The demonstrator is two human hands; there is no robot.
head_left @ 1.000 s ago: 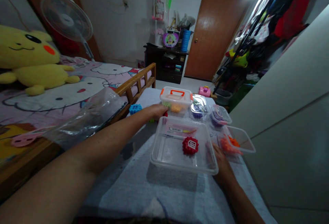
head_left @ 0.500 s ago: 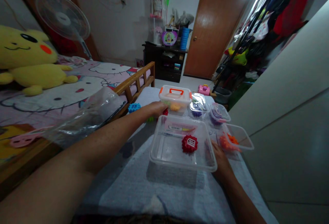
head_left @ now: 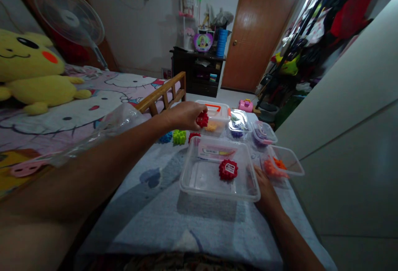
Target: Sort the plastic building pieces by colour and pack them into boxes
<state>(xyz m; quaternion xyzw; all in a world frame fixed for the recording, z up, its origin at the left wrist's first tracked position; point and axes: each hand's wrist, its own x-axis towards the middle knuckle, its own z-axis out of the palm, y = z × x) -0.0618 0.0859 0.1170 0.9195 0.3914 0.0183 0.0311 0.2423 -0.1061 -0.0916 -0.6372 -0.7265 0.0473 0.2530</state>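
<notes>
Between the fingertips of my left hand (head_left: 185,115) is a red toothed block (head_left: 202,119), raised over the far left part of the clear plastic box (head_left: 199,186). One red toothed block (head_left: 228,170) with a white grid face lies inside that box, along with a pink label. My right hand (head_left: 264,184) grips the box's right wall; part of its fingers shows blurred through the plastic. Left of the box on the cloth sit a lime green block (head_left: 179,137), a blue block (head_left: 166,137) and another red block (head_left: 194,136), partly behind the rim.
Behind stands a lidded box with an orange handle (head_left: 214,108), yellow pieces inside. To its right are two lidded tubs with purple pieces (head_left: 236,133) and an open tub (head_left: 289,161) with orange pieces. A wooden bed rail (head_left: 161,93) borders the left; a pale cabinet (head_left: 351,138) the right.
My left hand has lifted a red block up from beside the lidded box. The green block, hidden behind my arm before, now shows. My right hand stays at the box wall.
</notes>
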